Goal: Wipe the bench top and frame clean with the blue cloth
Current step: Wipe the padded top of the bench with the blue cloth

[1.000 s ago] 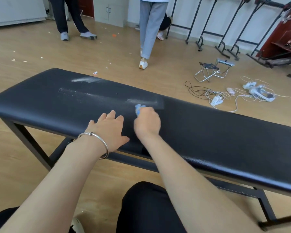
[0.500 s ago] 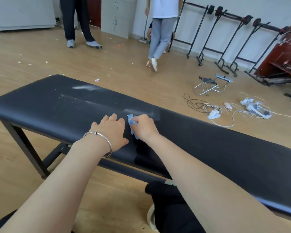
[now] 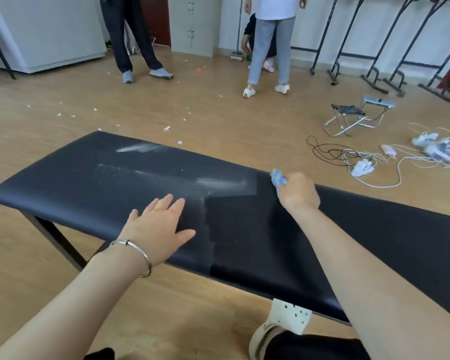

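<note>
A long black padded bench top [image 3: 76,183] runs across the view on a dark metal frame [image 3: 55,240]. White dust streaks [image 3: 218,183] cover its left and middle part; the part right of them looks darker. My right hand [image 3: 299,192] grips a bunched blue cloth [image 3: 278,179] at the bench's far edge, most of the cloth hidden in the fist. My left hand [image 3: 159,224], a silver bangle on its wrist, lies flat with fingers spread on the top near the front edge.
Two people [image 3: 269,45] stand on the wooden floor behind the bench, a third crouches behind them. A small folding stool [image 3: 348,116], tangled cables and power strips [image 3: 361,165] lie at the right. Paper scraps litter the floor. My foot in a white clog [image 3: 281,326] is below the bench.
My right hand has swept the cloth from beside my left hand to the right and up to the bench's far edge. The left hand stays flat on the top.
</note>
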